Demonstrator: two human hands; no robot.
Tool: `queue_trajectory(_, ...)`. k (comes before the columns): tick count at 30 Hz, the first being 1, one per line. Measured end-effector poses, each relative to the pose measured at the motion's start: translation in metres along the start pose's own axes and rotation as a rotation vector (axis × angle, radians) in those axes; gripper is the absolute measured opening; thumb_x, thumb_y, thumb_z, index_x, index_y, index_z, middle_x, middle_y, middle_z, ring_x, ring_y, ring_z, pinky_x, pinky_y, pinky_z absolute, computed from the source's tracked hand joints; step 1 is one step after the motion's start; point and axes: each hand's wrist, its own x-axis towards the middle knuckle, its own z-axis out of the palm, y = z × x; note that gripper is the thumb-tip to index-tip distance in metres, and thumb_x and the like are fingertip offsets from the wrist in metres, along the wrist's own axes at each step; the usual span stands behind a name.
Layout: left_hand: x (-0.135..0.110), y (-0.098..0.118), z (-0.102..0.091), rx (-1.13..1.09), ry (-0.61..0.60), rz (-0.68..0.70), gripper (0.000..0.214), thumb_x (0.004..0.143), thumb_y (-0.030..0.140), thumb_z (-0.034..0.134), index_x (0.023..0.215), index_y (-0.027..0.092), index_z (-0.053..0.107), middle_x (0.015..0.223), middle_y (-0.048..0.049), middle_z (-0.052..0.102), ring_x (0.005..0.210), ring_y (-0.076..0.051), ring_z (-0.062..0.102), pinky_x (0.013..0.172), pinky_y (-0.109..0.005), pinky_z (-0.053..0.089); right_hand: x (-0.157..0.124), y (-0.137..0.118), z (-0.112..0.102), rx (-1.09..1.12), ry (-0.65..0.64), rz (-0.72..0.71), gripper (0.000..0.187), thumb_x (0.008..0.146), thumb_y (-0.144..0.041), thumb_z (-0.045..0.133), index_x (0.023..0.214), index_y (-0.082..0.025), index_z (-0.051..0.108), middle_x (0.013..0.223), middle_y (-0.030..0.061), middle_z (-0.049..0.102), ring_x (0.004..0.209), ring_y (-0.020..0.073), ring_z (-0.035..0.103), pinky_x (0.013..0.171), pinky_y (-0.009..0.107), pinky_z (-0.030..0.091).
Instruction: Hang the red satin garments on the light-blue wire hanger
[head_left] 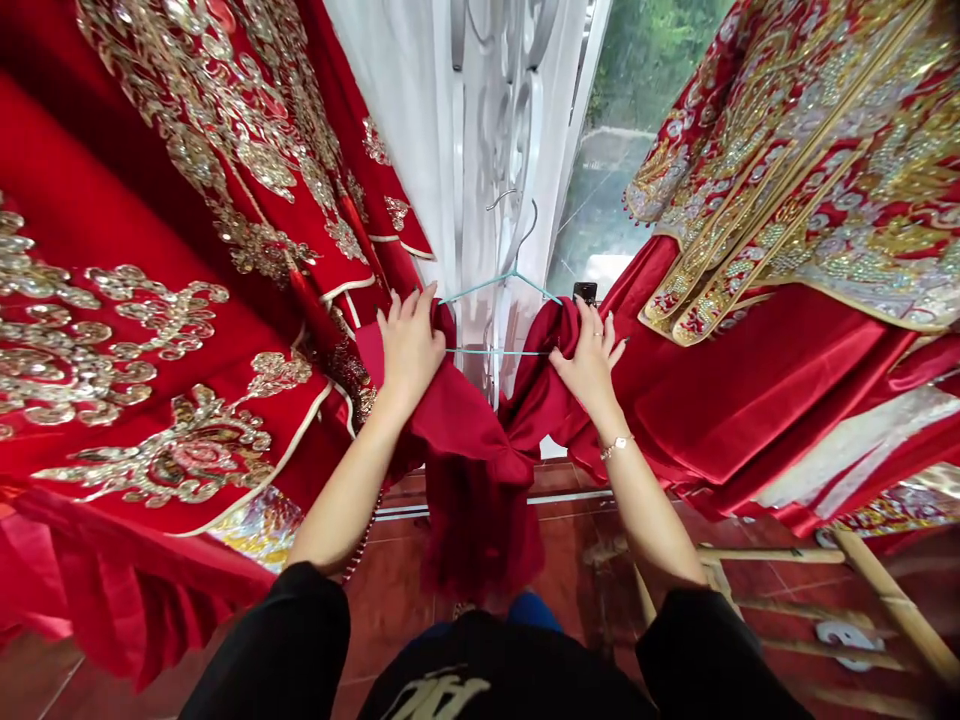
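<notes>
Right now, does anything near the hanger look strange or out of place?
Yes: a small black object, maybe a phone, sits past the right end of the teal hanger, odd among red embroidered robes.

Left hand (410,340), right hand (590,360) gripping red satin garment (469,430), on teal hanger (510,280), gold-embroidered gowns (172,300) beside

Gold-embroidered red robes (172,440) hang either side of a white curtain (390,120), above a tiled floor (382,620) and a bamboo rack (892,605).
</notes>
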Motion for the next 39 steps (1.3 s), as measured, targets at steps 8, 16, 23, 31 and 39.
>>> queue_trajectory(8, 0.014, -0.04, -0.043, -0.251, -0.287, 0.206, 0.068, 0.071, 0.01, 0.051, 0.138, 0.017, 0.06, 0.138, -0.0053, 0.067, 0.124, -0.024, 0.063, 0.115, -0.039, 0.043, 0.007, 0.011, -0.008, 0.053, -0.092, -0.183, 0.082, 0.079, -0.019, 0.051, 0.156, -0.022, 0.024, 0.16, 0.0136, 0.039, 0.148, 0.0369, 0.034, 0.121, 0.069, 0.023)
queue_trajectory(16, 0.004, -0.036, -0.036, -0.047, -0.242, 0.221, 0.066, 0.081, 0.013, 0.055, 0.146, 0.02, 0.051, 0.154, -0.0081, 0.053, 0.132, -0.027, 0.06, 0.113, -0.041, 0.045, 0.008, 0.008, -0.026, 0.045, -0.124, -0.199, 0.072, 0.077, -0.004, 0.045, 0.148, -0.015, 0.042, 0.122, 0.0167, 0.07, 0.122, 0.0342, 0.061, 0.112, 0.059, 0.043)
queue_trajectory(23, 0.007, -0.035, -0.049, 0.046, -0.344, 0.221, 0.072, 0.079, 0.011, 0.054, 0.15, 0.024, 0.046, 0.126, -0.0061, 0.073, 0.105, -0.026, 0.072, 0.098, -0.04, 0.055, 0.013, 0.021, -0.044, 0.073, -0.233, -0.213, 0.077, 0.074, -0.005, 0.049, 0.149, -0.021, 0.043, 0.13, 0.0144, 0.067, 0.122, 0.0369, 0.062, 0.102, 0.057, 0.052)
queue_trajectory(31, -0.022, -0.006, -0.012, 0.193, 0.004, -0.041, 0.063, 0.084, 0.011, 0.046, 0.148, 0.009, 0.046, 0.161, -0.0262, 0.036, 0.15, -0.047, 0.029, 0.115, -0.069, 0.032, 0.005, 0.021, -0.017, 0.002, -0.105, -0.111, 0.07, 0.076, -0.015, 0.06, 0.144, -0.012, 0.045, 0.149, 0.0236, 0.05, 0.145, 0.0435, 0.04, 0.113, 0.064, 0.04)
queue_trajectory(39, -0.035, 0.001, -0.006, 0.158, 0.032, -0.078, 0.059, 0.09, 0.014, 0.041, 0.149, 0.013, 0.047, 0.158, -0.0271, 0.039, 0.147, -0.051, 0.034, 0.109, -0.075, 0.033, 0.023, 0.028, 0.005, -0.022, -0.08, -0.098, 0.057, 0.081, -0.012, 0.055, 0.137, -0.015, 0.049, 0.151, 0.0218, 0.047, 0.145, 0.0379, 0.04, 0.114, 0.06, 0.041)
